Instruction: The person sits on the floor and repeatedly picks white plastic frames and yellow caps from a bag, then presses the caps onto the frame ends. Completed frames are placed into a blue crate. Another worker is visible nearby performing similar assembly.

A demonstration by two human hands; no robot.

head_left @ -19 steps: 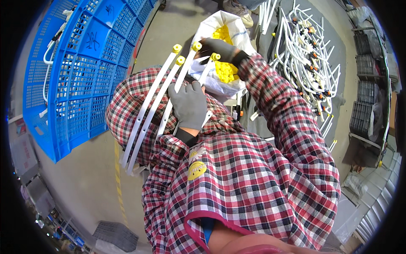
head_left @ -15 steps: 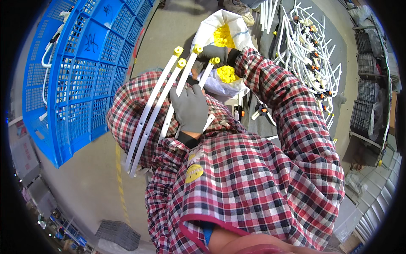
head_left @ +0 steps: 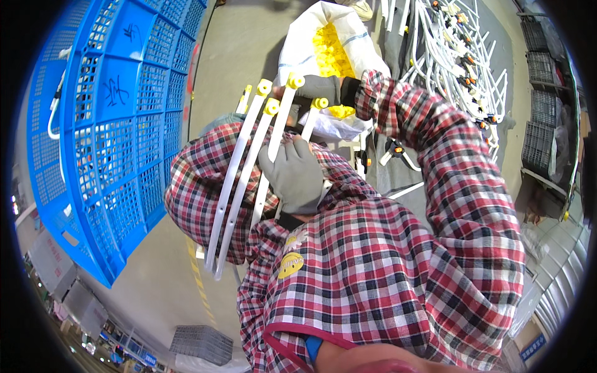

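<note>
My left hand (head_left: 297,177), in a grey glove with bare fingertips, is closed around several white tubes. They stand in a fan; one long tube (head_left: 233,174) shows small holes near its lower end. Yellow caps (head_left: 271,107) sit on their upper ends. My right hand (head_left: 318,91), gloved with a black cuff, reaches across from the right. Its fingers close around the upper end of one white tube (head_left: 283,119), just below its yellow cap; that tube partly hides the fingers. Farther back, a white sack (head_left: 303,46) holds loose yellow caps (head_left: 331,53).
A large blue plastic crate (head_left: 118,146) stands at left with white tubing inside. At far right of the sack, white tubes with black and orange fittings (head_left: 460,68) lie heaped on a grey sheet. Grey crates (head_left: 540,109) fill a rack at right. A grey crate (head_left: 202,344) sits lower left.
The view has shifted, so hands and tubes appear lower and farther right. Another yellow-tipped end now shows behind the leftmost tube. Both hands keep their places on the tubes.
</note>
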